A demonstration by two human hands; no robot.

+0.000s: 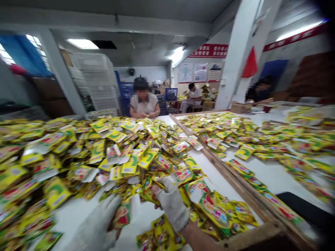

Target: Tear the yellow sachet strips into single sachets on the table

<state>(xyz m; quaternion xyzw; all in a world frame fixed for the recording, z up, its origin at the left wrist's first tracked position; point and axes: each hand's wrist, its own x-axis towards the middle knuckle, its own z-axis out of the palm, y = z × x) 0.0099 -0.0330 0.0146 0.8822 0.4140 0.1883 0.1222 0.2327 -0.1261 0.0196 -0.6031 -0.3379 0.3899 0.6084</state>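
Both my hands wear white cloth gloves over a white table (pixel 146 216) heaped with small yellow and green sachets. My left hand (pixel 96 226) is curled around a red and yellow sachet (pixel 121 215) near the table's front edge. My right hand (pixel 171 202) pinches a yellow sachet (pixel 148 191) at the near edge of the big sachet pile (pixel 86 153). More sachets lie loose under and to the right of my right wrist.
A wooden rail (pixel 222 167) separates this table from a second sachet-strewn table (pixel 269 174) on the right. A seated person (pixel 143 101) works at the far end; two more people sit further back. White crates (pixel 96 83) are stacked behind. A dark object (pixel 303 209) lies at right.
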